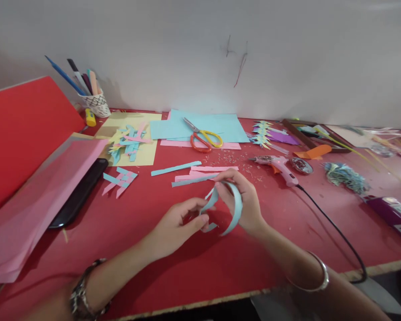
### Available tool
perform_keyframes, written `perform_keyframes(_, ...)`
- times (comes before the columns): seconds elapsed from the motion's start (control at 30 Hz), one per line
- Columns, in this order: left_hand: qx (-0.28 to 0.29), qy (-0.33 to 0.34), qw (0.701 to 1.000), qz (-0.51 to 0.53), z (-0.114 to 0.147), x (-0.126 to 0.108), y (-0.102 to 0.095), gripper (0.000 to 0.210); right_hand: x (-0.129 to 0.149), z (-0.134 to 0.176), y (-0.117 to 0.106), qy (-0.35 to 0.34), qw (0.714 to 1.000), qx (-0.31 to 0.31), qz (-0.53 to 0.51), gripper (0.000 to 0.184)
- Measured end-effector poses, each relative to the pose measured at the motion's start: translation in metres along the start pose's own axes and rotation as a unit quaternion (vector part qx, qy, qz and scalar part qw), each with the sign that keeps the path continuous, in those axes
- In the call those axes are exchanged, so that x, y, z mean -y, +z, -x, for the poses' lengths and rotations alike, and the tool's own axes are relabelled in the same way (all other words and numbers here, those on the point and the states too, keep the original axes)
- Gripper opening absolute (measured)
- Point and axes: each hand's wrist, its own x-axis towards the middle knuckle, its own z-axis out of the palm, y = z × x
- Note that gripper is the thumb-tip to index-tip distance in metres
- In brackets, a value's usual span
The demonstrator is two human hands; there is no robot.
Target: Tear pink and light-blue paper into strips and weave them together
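Note:
A light-blue paper strip [236,206] curls in a loop between my two hands, just above the red table. My left hand [183,220] pinches one end of it between thumb and fingers. My right hand [242,200] grips the strip higher up, and its free end bends down past the palm. Part of the strip is hidden behind the fingers. Beyond my hands lie loose pink strips [217,169] and a blue strip [175,168]. To the left rests a small woven pink-and-blue paper piece [120,181].
Scissors [203,137] lie on blue sheets [227,122] at the back. A glue gun [276,166] sits to the right, its black cord [334,236] running over the front edge. Pink sheets [43,196] overlap a black object [82,196] at left. A pen cup [96,103] stands behind.

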Motion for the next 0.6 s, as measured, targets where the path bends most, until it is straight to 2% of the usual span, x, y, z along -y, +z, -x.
perform_keyframes(0.1,-0.006,-0.001,0.999,0.041,-0.001,-0.004,-0.003,0.020,-0.001,-0.003,-0.002,-0.016,0.998,-0.020,0.049,0.008)
perform_keyframes(0.2,-0.030,-0.030,0.992,0.117,-0.003,-0.004,-0.008,0.024,-0.003,-0.004,-0.006,-0.017,0.999,-0.024,0.031,0.017)
perform_keyframes(0.3,0.001,-0.102,0.977,0.186,-0.006,-0.002,-0.014,0.027,-0.005,-0.005,-0.010,-0.010,1.000,-0.011,0.006,0.020)
perform_keyframes(0.4,0.047,-0.162,0.960,0.221,-0.007,0.001,-0.016,0.021,-0.007,-0.006,-0.014,-0.067,0.996,0.028,0.060,0.021)
perform_keyframes(0.5,0.065,-0.209,0.946,0.239,-0.005,0.002,-0.014,0.025,-0.007,-0.005,-0.013,-0.162,0.969,0.095,0.162,0.022)
perform_keyframes(0.6,0.079,-0.217,0.937,0.262,-0.003,0.002,-0.013,0.030,-0.009,-0.002,-0.010,-0.227,0.921,0.147,0.280,0.024)
